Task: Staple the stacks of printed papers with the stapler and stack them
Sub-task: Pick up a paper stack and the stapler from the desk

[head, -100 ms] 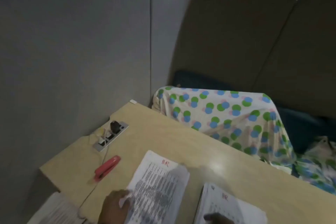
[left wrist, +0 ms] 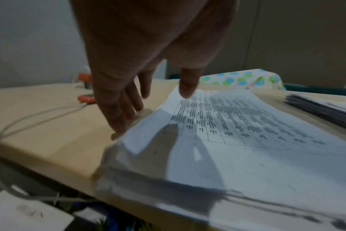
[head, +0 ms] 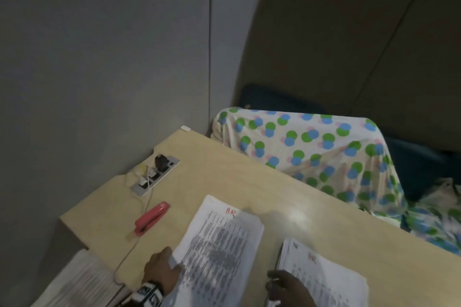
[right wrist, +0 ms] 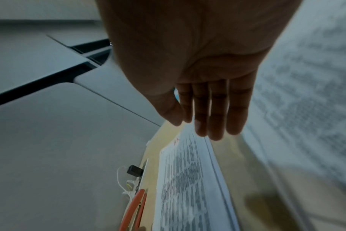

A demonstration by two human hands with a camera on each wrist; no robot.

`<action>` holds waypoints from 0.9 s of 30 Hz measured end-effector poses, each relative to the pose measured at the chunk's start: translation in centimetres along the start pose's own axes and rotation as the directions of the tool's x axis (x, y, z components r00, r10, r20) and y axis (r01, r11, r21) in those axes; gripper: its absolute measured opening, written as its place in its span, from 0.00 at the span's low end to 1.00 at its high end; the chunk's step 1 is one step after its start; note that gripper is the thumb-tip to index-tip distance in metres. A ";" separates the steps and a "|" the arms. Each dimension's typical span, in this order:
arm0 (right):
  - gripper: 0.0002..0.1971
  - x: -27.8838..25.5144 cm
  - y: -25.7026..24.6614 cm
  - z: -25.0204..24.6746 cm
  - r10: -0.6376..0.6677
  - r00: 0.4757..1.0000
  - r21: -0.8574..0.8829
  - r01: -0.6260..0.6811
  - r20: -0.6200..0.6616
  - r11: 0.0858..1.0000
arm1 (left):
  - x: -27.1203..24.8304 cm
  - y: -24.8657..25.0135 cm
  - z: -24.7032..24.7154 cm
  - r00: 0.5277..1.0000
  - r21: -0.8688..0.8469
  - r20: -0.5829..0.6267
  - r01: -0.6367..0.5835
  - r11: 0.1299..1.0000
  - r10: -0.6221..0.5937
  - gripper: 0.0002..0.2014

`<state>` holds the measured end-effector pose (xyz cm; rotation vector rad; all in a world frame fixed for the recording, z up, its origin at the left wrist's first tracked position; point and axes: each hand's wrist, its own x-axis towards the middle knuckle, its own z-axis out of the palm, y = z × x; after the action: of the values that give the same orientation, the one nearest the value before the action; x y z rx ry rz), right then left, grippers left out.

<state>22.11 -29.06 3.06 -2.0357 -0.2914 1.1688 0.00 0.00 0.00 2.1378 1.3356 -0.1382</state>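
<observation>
The left hand (head: 162,268), held straight, touches 1 paper stack (head: 219,244); the flat right hand (head: 289,286) rests on the second stack (head: 329,279). The red stapler (head: 152,218) lies left, on the tabletop (head: 224,182) by a white cable (head: 127,253).

On the table (head: 224,169), the stapler (head: 152,218) lies before the power strip (head: 157,177), with left stack (head: 219,252) then right stack (head: 324,279) rightward.

L hand (head: 162,269) is low, fingers (left wrist: 124,112) straight & angled down, thumb spread off to their right. R hand (head: 287,286) sits near, right of it, fingers (right wrist: 217,109) straight, held together.
</observation>
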 end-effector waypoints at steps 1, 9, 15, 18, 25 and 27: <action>0.20 0.2 -2.8 3.5 0.092 0.996 -0.057 -0.093 -0.012 0.994 | 0.2 0.1 0.0 0.996 0.024 0.071 0.055 0.998 -0.057 0.34; 0.47 4.5 -4.2 10.1 0.251 0.960 -0.245 -0.274 -0.121 0.930 | 0.4 1.8 1.3 0.976 -0.088 0.209 0.088 0.992 -0.068 0.37; 0.48 5.0 -3.4 10.5 0.244 0.961 -0.357 -0.276 -0.133 0.892 | 1.0 1.9 1.7 0.977 -0.163 0.164 0.164 0.973 -0.137 0.28; 0.48 4.8 -3.2 10.7 0.256 0.950 -0.420 -0.308 -0.178 0.854 | 1.3 2.0 1.5 0.970 -0.306 0.226 0.160 0.939 -0.092 0.27; 0.42 4.5 -5.0 8.9 0.170 0.968 -0.164 -0.201 -0.183 0.966 | 0.6 1.9 0.0 0.970 -0.539 0.213 0.019 0.842 0.114 0.36; 0.36 4.2 -6.4 7.6 0.052 0.978 -0.003 -0.054 -0.204 0.999 | 1.1 1.4 -0.3 0.963 -0.609 0.241 0.050 0.792 0.124 0.42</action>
<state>19.32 -18.67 2.60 -2.1622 -0.1415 0.9811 1.68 0.57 0.44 1.5237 0.9961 0.0235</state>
